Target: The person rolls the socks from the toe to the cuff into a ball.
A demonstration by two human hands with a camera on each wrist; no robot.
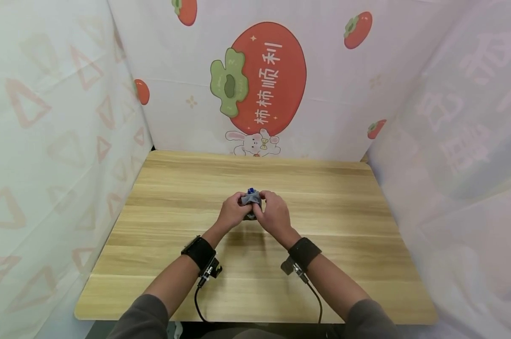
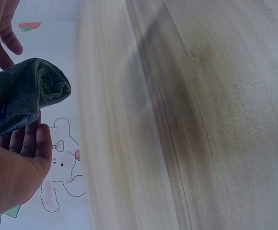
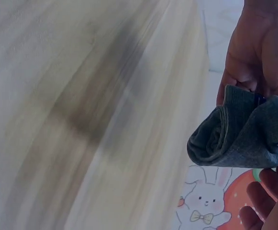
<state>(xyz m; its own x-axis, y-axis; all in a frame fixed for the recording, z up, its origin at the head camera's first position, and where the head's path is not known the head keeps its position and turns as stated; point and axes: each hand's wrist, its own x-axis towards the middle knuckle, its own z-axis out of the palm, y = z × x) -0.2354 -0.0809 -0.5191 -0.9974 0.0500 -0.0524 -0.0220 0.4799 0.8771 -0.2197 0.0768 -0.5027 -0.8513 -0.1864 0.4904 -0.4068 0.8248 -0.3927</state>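
1. Partly, my grip is hidden: in the head view the rolled grey fabric bundle (image 1: 252,199) covers some of my fingertips, and in both wrist views the picture edge cuts off parts of my hands and of the cloth.
2. A blue piece (image 1: 251,190) shows at the bundle's top; it is too small and too tucked in for me to tell what it is.
3. The bundle's outer layer folds over like a pocket, with the blue piece partly inside. In the wrist views, coiled layers show at the end turned toward the wooden tabletop (image 1: 323,212).
4. My left hand (image 1: 232,212) pinches the bundle's left side, thumb on the near face. My right hand (image 1: 276,216) pinches the right side, its thumb also near and its fingers toward the far side.
5. The bundle is between my two hands, raised off the tabletop, and shadows fall on the wood beneath.
6. Black wristbands (image 1: 304,253) circle both my wrists; their cables (image 1: 318,296) run out of view at the near edge, where my grey sleeves (image 1: 147,315) are cut off too.
7. A persimmon-print backdrop (image 1: 323,117) hangs at the far side. The pale characters on the right curtain (image 1: 450,212) are hard to make out.
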